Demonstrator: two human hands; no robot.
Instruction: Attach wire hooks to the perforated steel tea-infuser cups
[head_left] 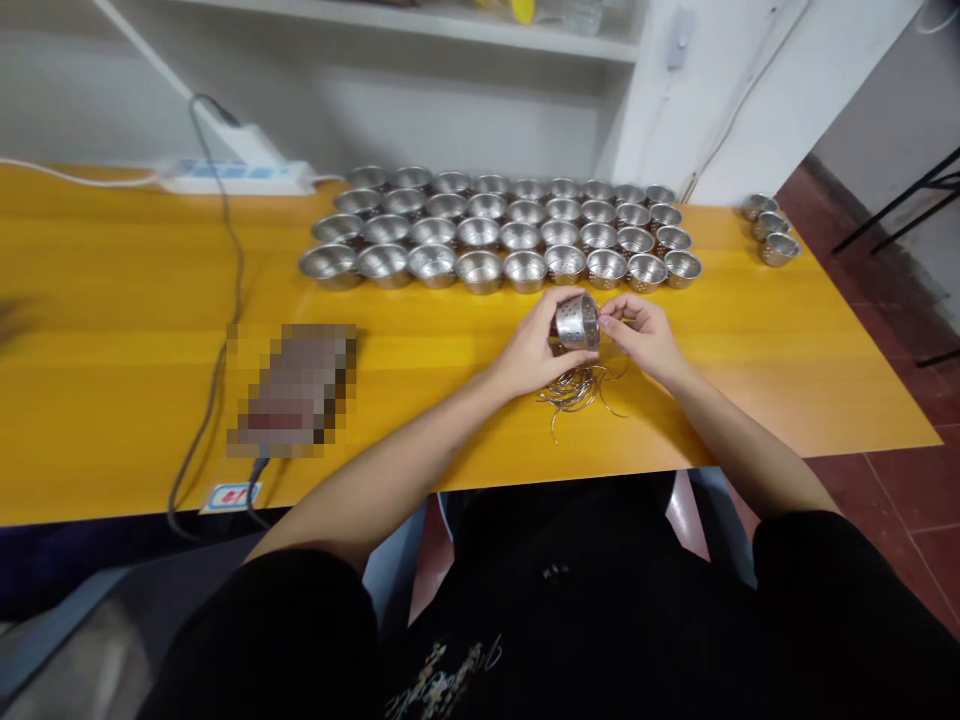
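Observation:
My left hand (531,350) is closed around a small perforated metal cup (576,322), tipped on its side with its mouth toward the right. Thumb and fingers grip it from below and above. At the cup's rim, the fingertips of my right hand (639,330) are pinched together; whatever is between them is too small to make out. Beneath the cup, a loose pile of thin curved metal wires (576,390) lies on the yellow table (465,440).
Rows of similar perforated cups (480,270) stand behind my hands, mouths up. Several more cups (780,250) sit at the back right. To the left are a pixelated device (292,390) with a dark cable (238,250), a power strip (236,177) and a label (231,496).

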